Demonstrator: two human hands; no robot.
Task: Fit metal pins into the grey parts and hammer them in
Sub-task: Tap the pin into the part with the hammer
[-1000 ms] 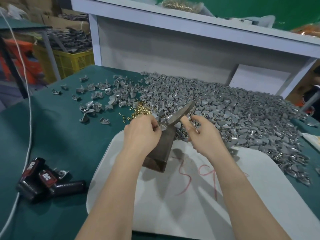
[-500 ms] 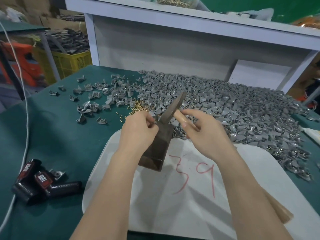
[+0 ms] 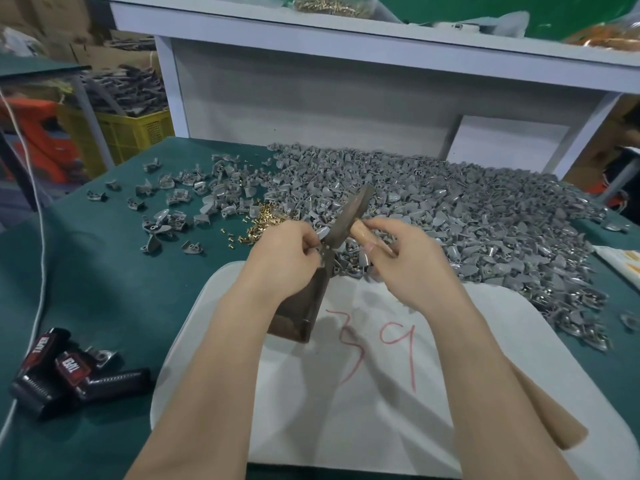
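My left hand (image 3: 284,258) pinches a small grey part (image 3: 322,233) against the top of a dark metal block (image 3: 304,306) standing on a white board (image 3: 363,403). My right hand (image 3: 408,265) grips the wooden handle of a hammer (image 3: 350,216) close under its flat metal head, which tilts up just right of the part. The handle runs back under my right forearm. A small pile of brass pins (image 3: 266,220) lies just beyond my left hand. A large heap of grey parts (image 3: 467,216) covers the table behind and to the right.
Scattered grey parts (image 3: 180,199) lie on the green table (image 3: 86,271) at the left. Black and red tools (image 3: 65,372) and a white cable (image 3: 41,258) sit near the left edge. A white shelf (image 3: 346,32) stands behind the heap.
The hammer head has swung up from a low slant to a steeper one. My right hand has closed in toward the block. My left hand stays on the part.
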